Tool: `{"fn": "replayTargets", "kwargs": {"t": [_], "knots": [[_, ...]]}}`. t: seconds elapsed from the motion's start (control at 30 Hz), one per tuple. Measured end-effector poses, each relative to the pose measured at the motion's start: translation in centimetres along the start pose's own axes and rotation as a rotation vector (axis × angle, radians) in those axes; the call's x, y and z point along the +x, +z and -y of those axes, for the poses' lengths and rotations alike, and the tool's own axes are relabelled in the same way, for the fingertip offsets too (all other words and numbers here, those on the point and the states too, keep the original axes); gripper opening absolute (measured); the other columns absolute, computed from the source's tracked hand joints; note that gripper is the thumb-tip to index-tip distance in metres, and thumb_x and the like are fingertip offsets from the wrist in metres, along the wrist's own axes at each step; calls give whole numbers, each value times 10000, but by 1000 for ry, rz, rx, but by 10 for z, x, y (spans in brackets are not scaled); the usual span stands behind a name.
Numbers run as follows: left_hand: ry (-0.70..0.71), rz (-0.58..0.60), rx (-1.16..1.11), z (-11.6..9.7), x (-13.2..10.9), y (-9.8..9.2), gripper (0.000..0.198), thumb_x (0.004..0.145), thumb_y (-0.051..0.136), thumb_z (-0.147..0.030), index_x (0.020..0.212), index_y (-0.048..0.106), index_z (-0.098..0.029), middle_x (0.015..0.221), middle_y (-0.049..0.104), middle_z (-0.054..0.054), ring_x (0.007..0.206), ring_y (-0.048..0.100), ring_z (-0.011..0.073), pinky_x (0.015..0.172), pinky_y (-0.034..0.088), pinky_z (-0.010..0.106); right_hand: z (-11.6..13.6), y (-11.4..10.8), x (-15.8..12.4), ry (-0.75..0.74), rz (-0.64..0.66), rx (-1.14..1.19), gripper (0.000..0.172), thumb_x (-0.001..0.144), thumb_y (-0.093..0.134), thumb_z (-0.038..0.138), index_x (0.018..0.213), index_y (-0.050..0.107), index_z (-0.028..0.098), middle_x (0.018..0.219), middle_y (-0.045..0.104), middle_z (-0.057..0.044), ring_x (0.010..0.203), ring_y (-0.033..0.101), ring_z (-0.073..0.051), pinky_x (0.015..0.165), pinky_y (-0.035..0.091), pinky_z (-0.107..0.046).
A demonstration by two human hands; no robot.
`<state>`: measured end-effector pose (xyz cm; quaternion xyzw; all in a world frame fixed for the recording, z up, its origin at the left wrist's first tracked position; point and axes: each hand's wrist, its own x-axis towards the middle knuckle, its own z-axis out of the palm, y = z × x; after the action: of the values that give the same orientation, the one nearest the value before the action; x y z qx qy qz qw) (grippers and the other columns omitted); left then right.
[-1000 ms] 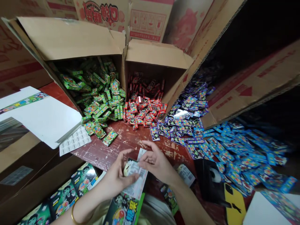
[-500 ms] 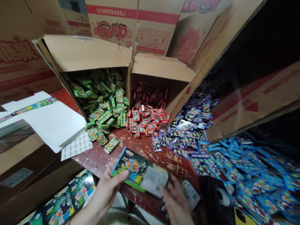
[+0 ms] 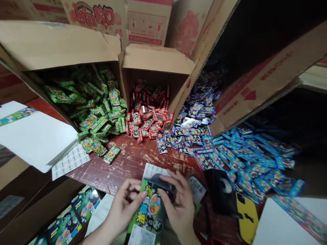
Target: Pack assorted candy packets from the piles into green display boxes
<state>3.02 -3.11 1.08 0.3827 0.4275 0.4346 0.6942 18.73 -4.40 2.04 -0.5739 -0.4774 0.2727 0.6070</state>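
Observation:
My left hand (image 3: 125, 206) and my right hand (image 3: 176, 202) both grip a green printed packet box (image 3: 150, 209) at the near edge of the red table (image 3: 127, 161). The box stands roughly upright with its open top end between my fingertips, and a white flap (image 3: 153, 170) shows behind it. The fingers of both hands curl round the box's upper part. Beyond my hands lie piles of small candy packets: green ones (image 3: 98, 117), red ones (image 3: 146, 119), purple ones (image 3: 194, 126) and blue ones (image 3: 251, 160).
Open cardboard cartons (image 3: 155, 59) lie tipped on their sides behind the piles. White flat sheets (image 3: 33, 136) and a sticker sheet (image 3: 68, 161) lie at left. A carton of green boxes (image 3: 63, 221) sits at lower left. A black and yellow object (image 3: 245, 214) lies at lower right.
The green box was held flat and sideways above the table edge; now it is turned upright and lower, with both hands at its top end. The view has shifted down.

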Motion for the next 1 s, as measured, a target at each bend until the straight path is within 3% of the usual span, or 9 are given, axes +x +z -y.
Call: {"fn": "replayTargets", "kwargs": {"t": [0.1, 0.2, 0.33, 0.4, 0.53, 0.63, 0.73, 0.87, 1.0], "knots": [[47, 4, 34, 2, 0, 0, 458, 806, 694, -306, 1179, 431, -278, 832, 617, -7, 680, 618, 126, 621, 495, 222, -3, 7, -17, -30, -257, 87, 571, 785, 690, 196, 1287, 418, 227, 1195, 601, -120, 1121, 595, -238, 944, 500, -433], [65, 21, 107, -3, 0, 2, 412, 842, 644, -320, 1207, 458, -277, 881, 631, 17, 787, 634, 162, 699, 517, 253, 0, 13, -31, 73, -332, 170, 492, 805, 686, 199, 1227, 442, 261, 1165, 613, -100, 1052, 635, -221, 905, 525, -410], [66, 111, 271, -13, 2, 4, 381, 900, 548, -313, 1271, 476, -268, 1153, 629, 73, 1145, 560, 232, 946, 471, 312, 3, 18, -38, 207, -293, 150, 404, 847, 647, 245, 1198, 447, 258, 1088, 667, -102, 982, 665, -220, 877, 538, -405], [83, 125, 306, -14, 5, 3, 389, 906, 537, -307, 1285, 454, -280, 1237, 597, 66, 1188, 533, 225, 975, 450, 304, 5, 19, -34, 208, -267, 107, 371, 851, 639, 256, 1177, 461, 240, 1035, 686, -104, 941, 674, -222, 856, 543, -399], [81, 72, 294, -12, 13, -2, 446, 812, 674, -304, 1206, 466, -281, 1107, 628, 31, 1009, 604, 198, 846, 495, 260, 1, 25, -14, 172, -155, 118, 321, 848, 635, 265, 1129, 487, 219, 931, 702, -89, 849, 685, -212, 783, 559, -358], [43, 14, 222, -9, 17, -5, 307, 818, 664, -338, 1065, 492, -274, 888, 628, -17, 810, 618, 161, 702, 505, 234, -7, 30, -2, 169, -17, 215, 338, 857, 620, 235, 1148, 448, 223, 884, 705, -60, 827, 687, -196, 769, 556, -342], [100, -52, 197, -11, 19, -7, 185, 831, 651, -327, 939, 531, -237, 869, 641, -1, 847, 623, 163, 763, 491, 251, -11, 32, -1, 182, 81, 281, 362, 875, 594, 209, 1186, 410, 223, 884, 710, -51, 911, 684, -206, 848, 536, -388], [221, -119, 155, -18, 18, -5, 178, 784, 707, -288, 799, 552, -202, 928, 674, 44, 919, 626, 186, 847, 467, 285, -4, 33, -7, 128, 10, 293, 383, 874, 590, 186, 1210, 413, 238, 986, 685, -66, 966, 668, -206, 887, 523, -405], [188, -100, 145, -26, 15, -3, 216, 782, 709, -279, 930, 564, -215, 854, 689, 27, 821, 633, 169, 752, 485, 259, 6, 28, -8, 124, -4, 261, 514, 863, 609, 179, 1302, 357, 269, 1006, 683, -57, 855, 687, -181, 831, 551, -370]]}}
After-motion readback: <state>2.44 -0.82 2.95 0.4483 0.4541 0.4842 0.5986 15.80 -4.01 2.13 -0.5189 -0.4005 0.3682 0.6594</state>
